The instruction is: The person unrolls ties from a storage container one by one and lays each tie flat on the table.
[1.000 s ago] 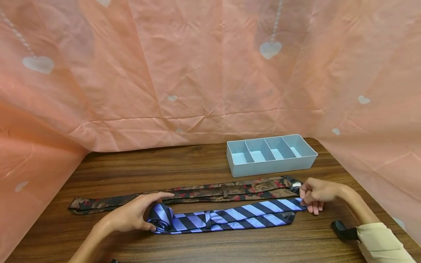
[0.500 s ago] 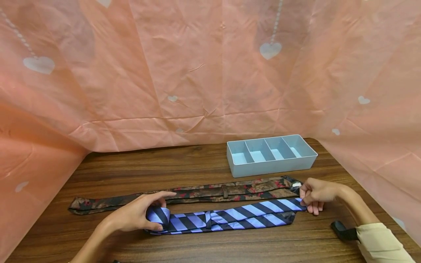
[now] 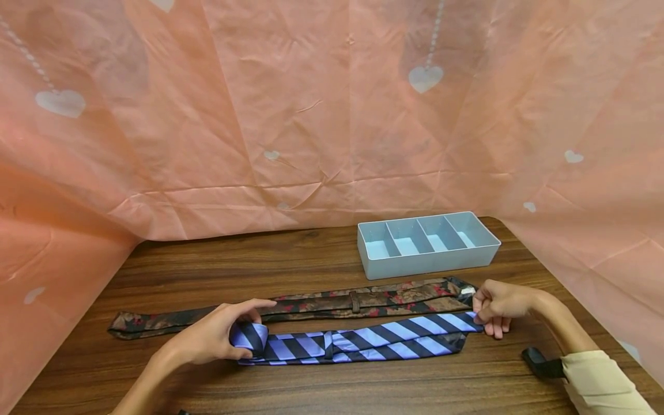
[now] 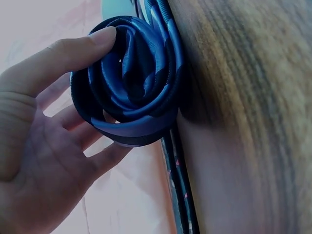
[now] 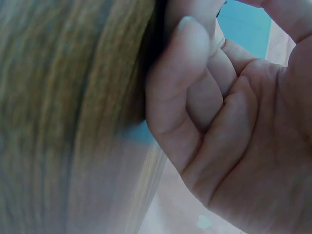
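A blue and black striped necktie [image 3: 394, 337] lies across the table, its left end wound into a roll [image 3: 250, 337]. My left hand [image 3: 212, 337] grips that roll, thumb at the near side and fingers behind. In the left wrist view the thumb presses the edge of the spiral [image 4: 146, 73], whose layers stand on edge with a loose outer turn. At the tie's right end my right hand [image 3: 500, 305] pinches the narrow tip between thumb and finger. The right wrist view shows its curled fingers [image 5: 180, 73] close to the wood; the tie's tip is hidden there.
Behind the striped tie lies a brown floral necktie [image 3: 321, 305], its left part passing behind my left hand. A pale blue box [image 3: 430, 264] with several compartments stands at the back right of the wooden table [image 3: 249, 253]. A peach curtain [image 3: 311, 115] encloses the table.
The roll has turned in my left hand, so its spiral side shows less in the head view. My thumb and fingers have shifted slightly over it. The right hand has stayed in place.
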`<state>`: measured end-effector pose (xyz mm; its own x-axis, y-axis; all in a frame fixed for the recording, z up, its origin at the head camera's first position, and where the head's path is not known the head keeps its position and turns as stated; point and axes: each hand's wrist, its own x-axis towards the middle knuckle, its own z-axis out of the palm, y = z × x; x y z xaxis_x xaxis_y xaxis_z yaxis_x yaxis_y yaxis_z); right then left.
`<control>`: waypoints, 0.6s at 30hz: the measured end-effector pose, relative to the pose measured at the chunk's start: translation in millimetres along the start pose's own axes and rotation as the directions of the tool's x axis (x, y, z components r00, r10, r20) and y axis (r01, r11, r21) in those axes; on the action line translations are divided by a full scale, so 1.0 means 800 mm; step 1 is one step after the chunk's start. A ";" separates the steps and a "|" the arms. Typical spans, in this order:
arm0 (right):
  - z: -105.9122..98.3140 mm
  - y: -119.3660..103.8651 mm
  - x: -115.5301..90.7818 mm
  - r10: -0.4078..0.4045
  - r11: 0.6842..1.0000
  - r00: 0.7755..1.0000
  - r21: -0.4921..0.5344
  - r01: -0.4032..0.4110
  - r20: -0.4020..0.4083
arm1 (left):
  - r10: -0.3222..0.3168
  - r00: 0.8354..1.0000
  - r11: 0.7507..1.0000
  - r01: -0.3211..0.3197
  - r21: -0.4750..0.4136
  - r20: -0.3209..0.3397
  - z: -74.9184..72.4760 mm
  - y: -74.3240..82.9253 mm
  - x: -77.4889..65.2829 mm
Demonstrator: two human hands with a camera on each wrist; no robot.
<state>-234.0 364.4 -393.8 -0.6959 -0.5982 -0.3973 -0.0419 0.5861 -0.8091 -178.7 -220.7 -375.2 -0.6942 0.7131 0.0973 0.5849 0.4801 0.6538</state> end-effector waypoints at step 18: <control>0.000 0.002 -0.001 -0.003 1.000 1.000 0.015 0.004 -0.003 | 0.042 0.999 0.997 -0.043 -0.071 -0.008 -0.009 -0.013 -0.009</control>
<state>-233.6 365.5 -395.1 -0.6978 -0.5987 -0.3933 -0.0337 0.5759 -0.8169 -182.7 -234.4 -377.2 -0.6725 0.7284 0.1312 0.5827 0.4119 0.7005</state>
